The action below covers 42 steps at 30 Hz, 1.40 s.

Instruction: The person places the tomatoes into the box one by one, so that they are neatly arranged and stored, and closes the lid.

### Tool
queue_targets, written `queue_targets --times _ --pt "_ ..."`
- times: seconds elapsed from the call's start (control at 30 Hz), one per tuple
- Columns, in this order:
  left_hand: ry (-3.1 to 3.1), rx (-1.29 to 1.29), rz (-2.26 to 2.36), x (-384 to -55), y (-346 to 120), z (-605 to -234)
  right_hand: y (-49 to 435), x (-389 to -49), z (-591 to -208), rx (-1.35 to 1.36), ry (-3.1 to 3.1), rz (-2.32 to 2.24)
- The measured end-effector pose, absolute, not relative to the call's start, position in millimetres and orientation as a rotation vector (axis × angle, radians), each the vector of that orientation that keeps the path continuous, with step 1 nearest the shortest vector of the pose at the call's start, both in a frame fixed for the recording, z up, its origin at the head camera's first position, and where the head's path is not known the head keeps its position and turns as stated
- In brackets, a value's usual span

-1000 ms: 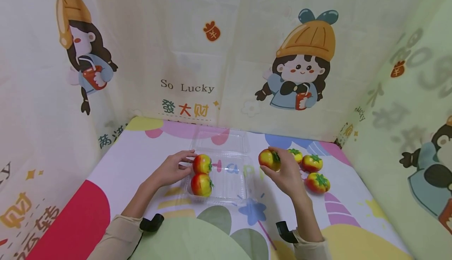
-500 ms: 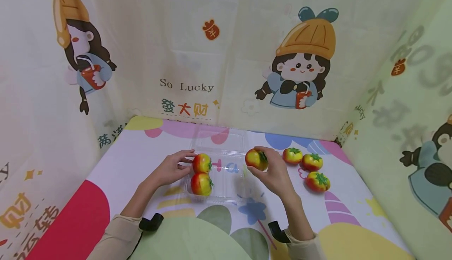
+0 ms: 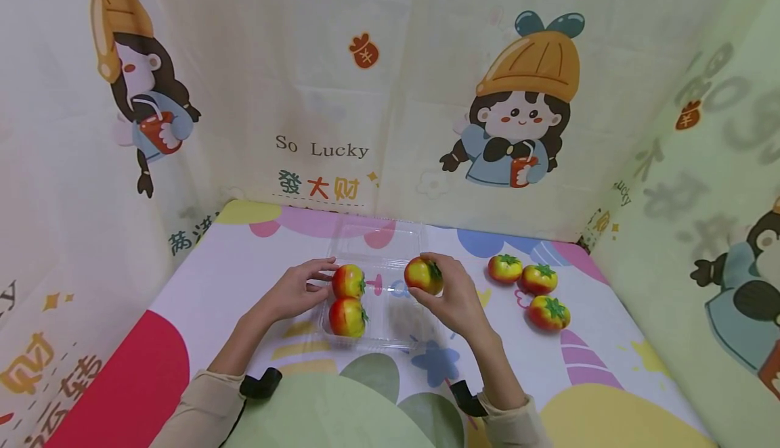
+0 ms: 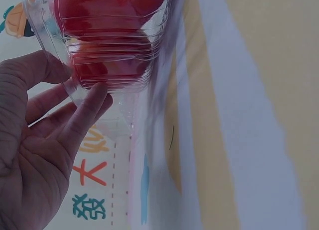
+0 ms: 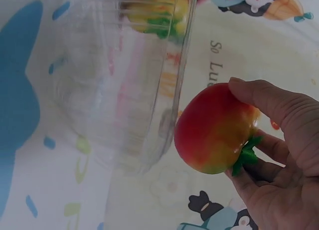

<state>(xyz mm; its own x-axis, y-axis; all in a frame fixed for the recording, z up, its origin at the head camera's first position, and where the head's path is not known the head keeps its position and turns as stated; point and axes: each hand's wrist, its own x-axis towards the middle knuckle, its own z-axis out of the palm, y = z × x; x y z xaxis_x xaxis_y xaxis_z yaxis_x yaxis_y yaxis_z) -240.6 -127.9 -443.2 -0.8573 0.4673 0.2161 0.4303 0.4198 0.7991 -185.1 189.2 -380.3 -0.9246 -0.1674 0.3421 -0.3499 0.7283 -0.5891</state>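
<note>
In the head view, my right hand grips a toy tomato-like fruit, red and yellow with a green leafy top, over the right half of an open clear plastic box. The right wrist view shows the fruit pinched by thumb and fingers, just beyond the box rim. My left hand holds the box's left rim; in the left wrist view its curled fingers touch the clear wall. Two similar fruits stand in the box's left side, one in front of the other.
Three more such fruits sit on the table at the right. The box's clear lid lies open toward the back wall. A colourful printed cloth covers the table, and printed curtains stand around it.
My right hand has carried the fruit leftward, from beside the other loose fruits to above the box's right half. The left hand stays at the box's left rim.
</note>
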Motion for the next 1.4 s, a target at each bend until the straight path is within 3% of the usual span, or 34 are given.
queue_targets --times 1.4 --pt "2.608 0.829 1.458 -238.8 -127.2 -441.7 152.8 -201.6 -412.0 0.498 -2.647 1.073"
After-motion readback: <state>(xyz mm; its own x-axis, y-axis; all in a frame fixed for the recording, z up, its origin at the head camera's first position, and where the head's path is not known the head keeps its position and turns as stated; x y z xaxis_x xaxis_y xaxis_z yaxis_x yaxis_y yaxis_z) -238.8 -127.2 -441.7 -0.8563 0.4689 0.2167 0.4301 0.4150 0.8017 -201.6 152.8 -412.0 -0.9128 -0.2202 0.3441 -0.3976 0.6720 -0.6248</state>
